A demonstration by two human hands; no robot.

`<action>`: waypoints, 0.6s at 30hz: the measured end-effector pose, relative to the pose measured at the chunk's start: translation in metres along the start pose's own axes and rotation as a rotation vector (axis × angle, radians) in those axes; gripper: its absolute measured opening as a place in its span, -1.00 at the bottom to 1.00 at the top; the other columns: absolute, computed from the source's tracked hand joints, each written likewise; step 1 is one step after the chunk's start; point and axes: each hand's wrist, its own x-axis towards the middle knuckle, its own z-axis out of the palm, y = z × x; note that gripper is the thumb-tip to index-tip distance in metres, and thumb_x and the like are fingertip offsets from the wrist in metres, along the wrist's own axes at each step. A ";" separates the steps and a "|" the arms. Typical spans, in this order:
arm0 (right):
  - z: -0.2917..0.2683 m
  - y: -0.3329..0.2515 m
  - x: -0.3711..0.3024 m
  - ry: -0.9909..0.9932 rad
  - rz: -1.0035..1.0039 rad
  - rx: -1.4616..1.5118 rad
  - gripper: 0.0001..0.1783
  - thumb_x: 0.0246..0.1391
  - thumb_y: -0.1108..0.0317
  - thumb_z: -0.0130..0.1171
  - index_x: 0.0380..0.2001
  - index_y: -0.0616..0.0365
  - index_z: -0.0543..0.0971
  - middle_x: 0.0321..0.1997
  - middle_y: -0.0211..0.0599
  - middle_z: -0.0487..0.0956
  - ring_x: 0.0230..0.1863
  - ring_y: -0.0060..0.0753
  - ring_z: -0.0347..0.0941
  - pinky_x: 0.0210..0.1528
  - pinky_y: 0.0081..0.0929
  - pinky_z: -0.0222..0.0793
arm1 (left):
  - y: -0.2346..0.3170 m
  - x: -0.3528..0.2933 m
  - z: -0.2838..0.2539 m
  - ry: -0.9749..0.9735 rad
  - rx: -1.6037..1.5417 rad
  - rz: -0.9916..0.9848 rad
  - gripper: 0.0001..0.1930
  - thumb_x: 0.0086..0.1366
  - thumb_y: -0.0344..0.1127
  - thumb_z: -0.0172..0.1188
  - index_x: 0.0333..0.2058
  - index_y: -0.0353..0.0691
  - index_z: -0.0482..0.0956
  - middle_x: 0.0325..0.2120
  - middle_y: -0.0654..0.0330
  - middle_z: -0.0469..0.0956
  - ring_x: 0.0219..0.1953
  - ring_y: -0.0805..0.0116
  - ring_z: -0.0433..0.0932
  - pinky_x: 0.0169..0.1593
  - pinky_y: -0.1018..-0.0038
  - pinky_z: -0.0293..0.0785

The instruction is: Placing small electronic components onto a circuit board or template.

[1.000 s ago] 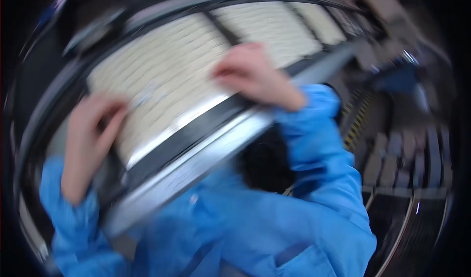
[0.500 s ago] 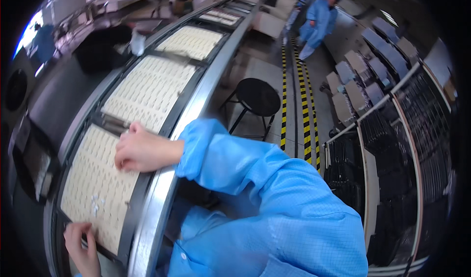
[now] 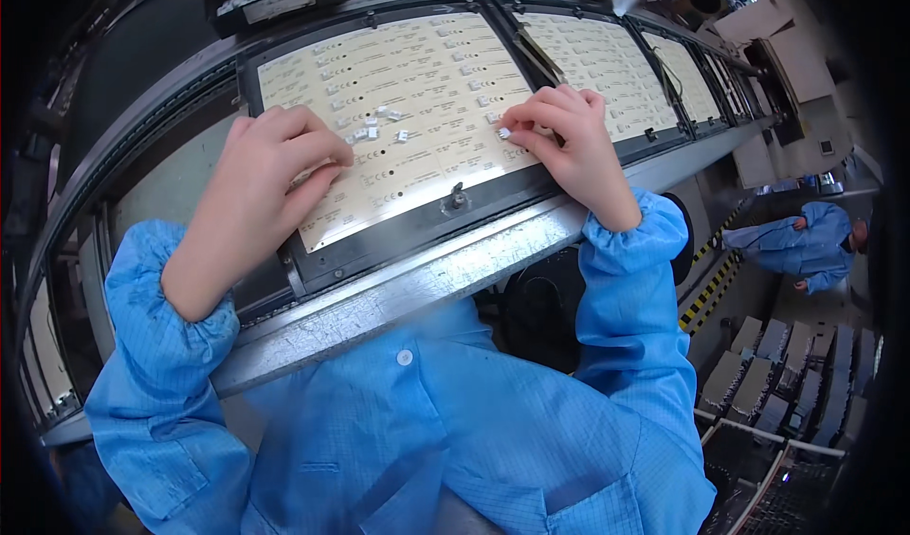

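Observation:
A cream circuit board panel (image 3: 427,66) with rows of printed outlines lies in a dark frame on the conveyor line before me. Between thumb and index finger of my right hand (image 3: 573,142) is a small white connector (image 3: 503,133), just above the panel's right part. My left hand (image 3: 270,170) is over the panel's left part, thumb and fingertips closed together; whatever they may hold is hidden. Several loose white connectors (image 3: 371,133) lie on the panel beside the left fingertips. More small white pieces sit in rows on the panel.
Further panels (image 3: 592,61) in frames continue along the line to the right. A metal rail (image 3: 427,293) runs along the near edge. Beyond the line stands a black bin (image 3: 275,0) of white parts. At the right, a person in blue (image 3: 806,246) is near stacked trays (image 3: 787,369).
My view has swung round to face the panel squarely. The left hand has come in over the panel near the loose connectors, its fingers now closed. A white connector now shows in my right fingertips.

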 end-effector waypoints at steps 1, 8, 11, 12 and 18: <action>-0.001 -0.001 -0.001 -0.005 -0.002 0.005 -0.89 0.08 0.40 0.30 -0.29 -0.02 0.70 -0.36 -0.55 0.53 -0.21 -0.51 0.39 0.11 -0.32 -0.04 | -0.001 0.000 0.002 0.017 -0.006 0.020 -0.92 0.23 -0.42 0.23 -0.29 -0.14 0.63 -0.35 0.24 0.56 -0.20 0.21 0.51 -0.09 0.35 0.26; -0.006 -0.018 0.005 -0.003 -0.074 -0.168 -0.87 0.06 0.44 0.31 -0.28 0.01 0.67 -0.31 -0.52 0.55 -0.18 -0.42 0.43 0.16 -0.26 0.02 | 0.002 0.003 0.011 0.083 -0.056 -0.051 -0.93 0.23 -0.42 0.23 -0.30 -0.15 0.62 -0.41 0.28 0.58 -0.22 0.23 0.51 -0.09 0.34 0.25; -0.013 -0.023 0.011 -0.097 -0.055 -0.223 -0.80 0.04 0.44 0.31 -0.22 0.00 0.64 -0.26 -0.47 0.54 -0.11 -0.35 0.44 0.14 -0.23 0.07 | 0.005 0.005 0.016 0.085 -0.045 -0.049 -0.94 0.22 -0.41 0.24 -0.32 -0.15 0.62 -0.46 0.28 0.58 -0.23 0.23 0.50 -0.10 0.33 0.25; -0.013 -0.024 0.015 -0.077 -0.056 -0.249 -0.79 0.04 0.44 0.31 -0.21 -0.01 0.62 -0.24 -0.45 0.53 -0.08 -0.34 0.44 0.14 -0.22 0.08 | 0.005 0.004 0.016 0.082 -0.040 -0.051 -0.94 0.22 -0.41 0.24 -0.32 -0.15 0.62 -0.46 0.28 0.58 -0.23 0.23 0.50 -0.10 0.33 0.25; 0.016 -0.051 0.051 -0.124 -0.163 -0.004 -0.84 0.11 0.29 0.28 -0.25 0.04 0.57 -0.24 -0.40 0.54 -0.07 -0.31 0.48 0.07 -0.32 0.13 | 0.006 0.002 0.022 0.091 -0.005 -0.079 -0.95 0.19 -0.41 0.26 -0.35 -0.14 0.62 -0.46 0.26 0.59 -0.23 0.21 0.50 -0.09 0.33 0.27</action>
